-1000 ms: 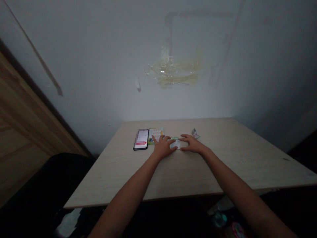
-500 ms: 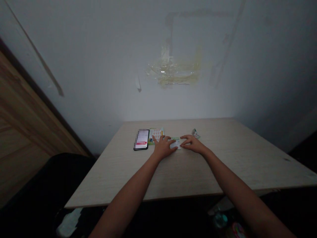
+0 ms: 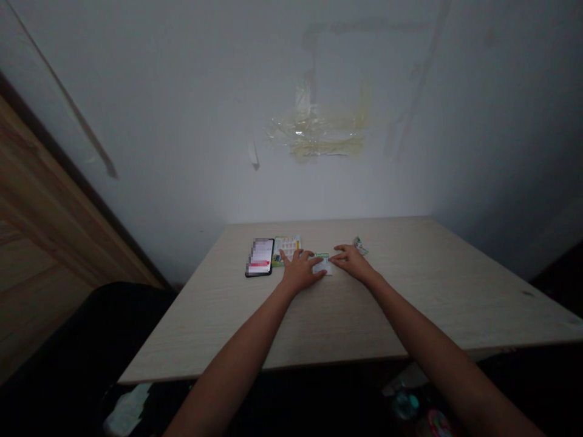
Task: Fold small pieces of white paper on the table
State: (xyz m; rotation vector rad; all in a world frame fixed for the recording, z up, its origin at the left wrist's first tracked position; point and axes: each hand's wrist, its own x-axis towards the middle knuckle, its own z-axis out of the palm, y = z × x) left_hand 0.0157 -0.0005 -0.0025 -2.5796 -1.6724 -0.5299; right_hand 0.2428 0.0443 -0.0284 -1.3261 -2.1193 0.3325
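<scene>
your left hand is spread wide on the table, its thumb and index finger reaching over a small white card that lies flat in front of you, printed with a green strip along its far edge. your right hand comes in from the other side, its thumb and index finger drawn close to each other at the card's right edge; you can't be told from this view whether they pinch that edge or only touch it. so the card sits between your 2 hands, partly covered by the left. the outer fingers of your left hand overlap the near part of a colourful printed leaflet, and a phone with its screen lit lies just beside that leaflet, on its left. a crumpled wrapper lies just beyond your right hand. past the table's far edge is a pale wall with shiny, yellowed tape stuck to it, and wooden boards slant along your left.
</scene>
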